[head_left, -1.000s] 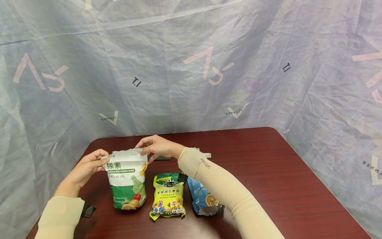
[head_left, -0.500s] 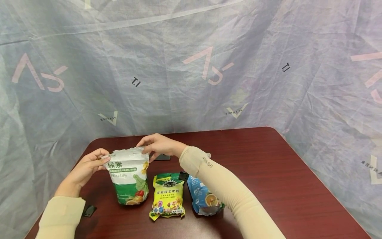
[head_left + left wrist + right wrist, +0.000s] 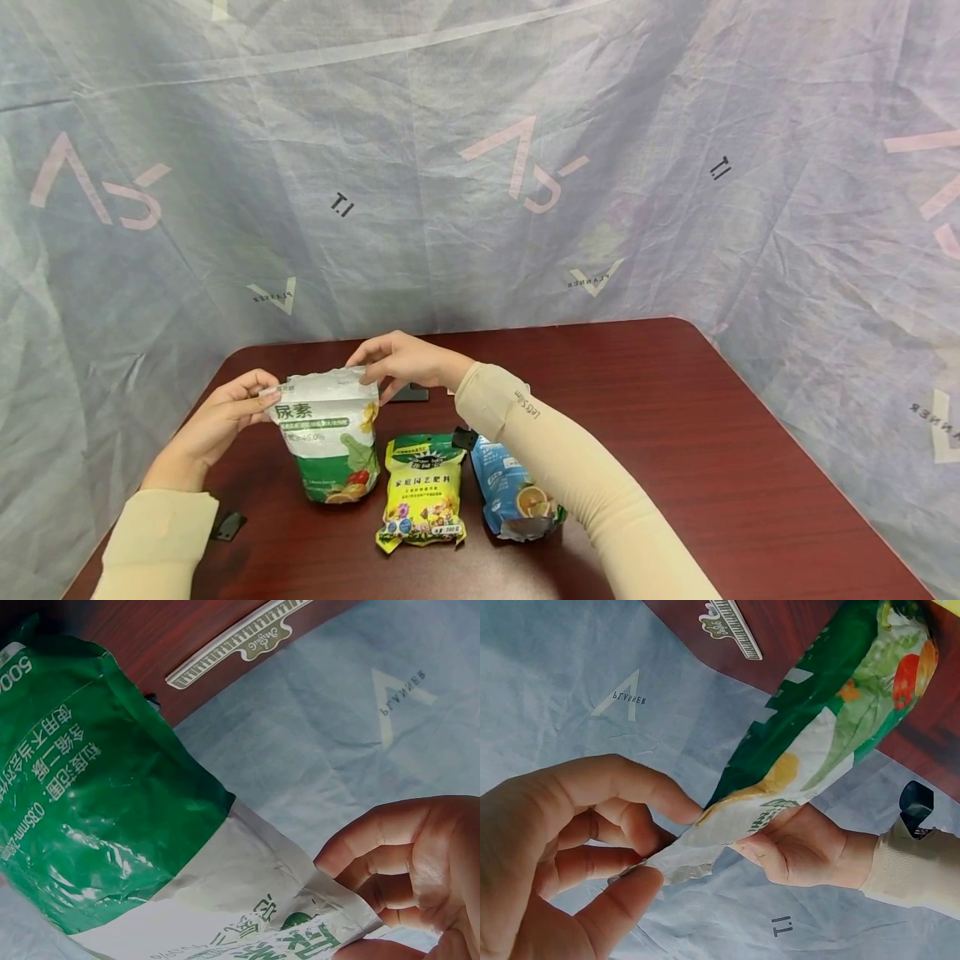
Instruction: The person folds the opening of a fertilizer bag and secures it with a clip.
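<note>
Between both hands hangs a white and green fertilizer bag (image 3: 330, 433) with vegetables and fruit printed low on its front. My left hand (image 3: 217, 421) pinches its upper left corner between thumb and fingers. At the upper right corner, my right hand (image 3: 405, 362) pinches the crinkled top edge, as the right wrist view shows up close. The bag's base seems to be off the table. To its right, a yellow fertilizer bag (image 3: 423, 492) lies on the table. Beside that lies a blue bag (image 3: 506, 492), partly covered by the right sleeve.
The dark red table (image 3: 675, 467) ends at a hanging grey cloth (image 3: 450, 208). A flat dark object (image 3: 410, 393) lies behind the right hand. A white ruler-like strip with a shaped label (image 3: 236, 646) lies near the far edge.
Both hands have moved slightly right and up with the white and green bag, and its base has risen and swung right. The yellow and blue bags have stayed put.
</note>
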`<state>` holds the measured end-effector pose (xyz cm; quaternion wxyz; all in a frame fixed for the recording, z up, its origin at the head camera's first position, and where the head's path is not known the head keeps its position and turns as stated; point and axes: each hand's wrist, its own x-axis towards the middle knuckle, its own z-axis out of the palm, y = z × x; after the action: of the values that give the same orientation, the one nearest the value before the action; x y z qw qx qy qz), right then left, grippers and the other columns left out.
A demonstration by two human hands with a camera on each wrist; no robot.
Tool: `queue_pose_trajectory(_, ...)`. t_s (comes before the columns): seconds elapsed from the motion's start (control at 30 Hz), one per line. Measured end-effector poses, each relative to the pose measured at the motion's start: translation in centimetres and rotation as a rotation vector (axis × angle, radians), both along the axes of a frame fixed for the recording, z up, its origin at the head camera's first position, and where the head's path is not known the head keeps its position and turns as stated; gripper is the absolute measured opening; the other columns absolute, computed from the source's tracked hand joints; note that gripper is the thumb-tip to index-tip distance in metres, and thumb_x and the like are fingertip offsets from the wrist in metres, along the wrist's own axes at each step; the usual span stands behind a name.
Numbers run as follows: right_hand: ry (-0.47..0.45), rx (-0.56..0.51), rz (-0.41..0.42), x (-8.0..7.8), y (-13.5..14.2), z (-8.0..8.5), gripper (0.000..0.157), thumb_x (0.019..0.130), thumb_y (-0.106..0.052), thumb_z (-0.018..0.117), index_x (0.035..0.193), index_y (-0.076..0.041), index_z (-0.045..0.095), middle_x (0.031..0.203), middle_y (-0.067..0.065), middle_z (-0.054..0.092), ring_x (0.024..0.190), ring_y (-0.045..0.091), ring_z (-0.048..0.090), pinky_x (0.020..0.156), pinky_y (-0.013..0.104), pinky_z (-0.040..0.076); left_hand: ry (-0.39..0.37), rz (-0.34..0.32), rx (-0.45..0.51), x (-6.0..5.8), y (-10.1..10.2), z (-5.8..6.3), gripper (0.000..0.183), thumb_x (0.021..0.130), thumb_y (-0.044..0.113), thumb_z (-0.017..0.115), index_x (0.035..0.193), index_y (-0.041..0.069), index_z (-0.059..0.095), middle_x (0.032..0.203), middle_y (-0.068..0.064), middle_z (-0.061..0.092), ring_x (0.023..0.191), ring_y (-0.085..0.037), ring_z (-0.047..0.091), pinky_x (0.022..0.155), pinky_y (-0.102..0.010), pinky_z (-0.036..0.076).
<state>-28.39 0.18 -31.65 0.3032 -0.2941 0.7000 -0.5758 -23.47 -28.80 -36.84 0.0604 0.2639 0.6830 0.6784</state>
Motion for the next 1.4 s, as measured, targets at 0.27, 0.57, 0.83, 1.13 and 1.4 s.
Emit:
queue_pose_trajectory(0.27, -0.004, 0.004, 0.003, -0.2, 0.0, -0.1, 0.028, 0.088, 0.001, 0.056, 0.115, -0.003, 0.06, 0.11, 0.003, 0.059, 0.09, 0.02, 0.06, 0.07, 0.044, 0.053, -0.005, -0.001, -0.007, 0.0, 0.1, 0.0, 0.021, 0.094, -0.006, 0.042, 0.095, 0.009, 0.056, 0.087, 0.002, 0.061, 0.077, -0.01, 0.062, 0.066, -0.026, 0.051)
queue_pose_trajectory(0.57, -0.016, 0.001, -0.011, -0.1, -0.1, -0.2, 0.028, 0.088, 0.001, 0.056, 0.115, -0.003, 0.06, 0.109, 0.004, 0.059, 0.089, 0.02, 0.06, 0.069, 0.041, 0.054, -0.001, 0.001, -0.023, 0.3, -0.4, 0.1, 0.021, 0.094, -0.006, 0.04, 0.102, 0.007, 0.055, 0.091, 0.0, 0.06, 0.08, -0.012, 0.061, 0.069, -0.029, 0.052)
queue_pose_trajectory(0.83, -0.016, 0.006, 0.002, 0.3, -0.2, -0.2, 0.028, 0.088, -0.001, 0.056, 0.116, -0.005, 0.059, 0.106, 0.002, 0.06, 0.089, 0.018, 0.06, 0.069, 0.041, 0.054, 0.118, 0.149, -0.124, 1.1, 0.0, 0.5, 0.029, 0.087, -0.01, 0.053, 0.113, 0.003, 0.054, 0.1, 0.005, 0.062, 0.085, -0.008, 0.059, 0.068, -0.022, 0.049)
queue_pose_trajectory(1.13, -0.012, 0.002, -0.014, 0.4, -0.2, -0.4, 0.027, 0.089, -0.001, 0.056, 0.116, -0.005, 0.06, 0.102, 0.006, 0.06, 0.092, 0.016, 0.057, 0.069, 0.041, 0.054, 0.391, 0.521, -0.392, 2.2, 1.4, 0.9, 0.055, 0.073, -0.001, 0.074, 0.123, 0.007, 0.051, 0.111, 0.011, 0.056, 0.095, -0.003, 0.057, 0.07, -0.014, 0.044)
queue_pose_trajectory(1.4, -0.021, -0.015, -0.023, 0.4, -0.1, -0.4, 0.027, 0.089, -0.001, 0.057, 0.115, -0.005, 0.061, 0.101, 0.006, 0.06, 0.087, 0.019, 0.057, 0.07, 0.042, 0.054, 0.908, 0.572, -0.511, 2.5, 2.9, 1.4, 0.061, 0.066, 0.02, 0.083, 0.121, 0.006, 0.059, 0.122, -0.009, 0.055, 0.112, -0.018, 0.049, 0.095, -0.015, 0.032)
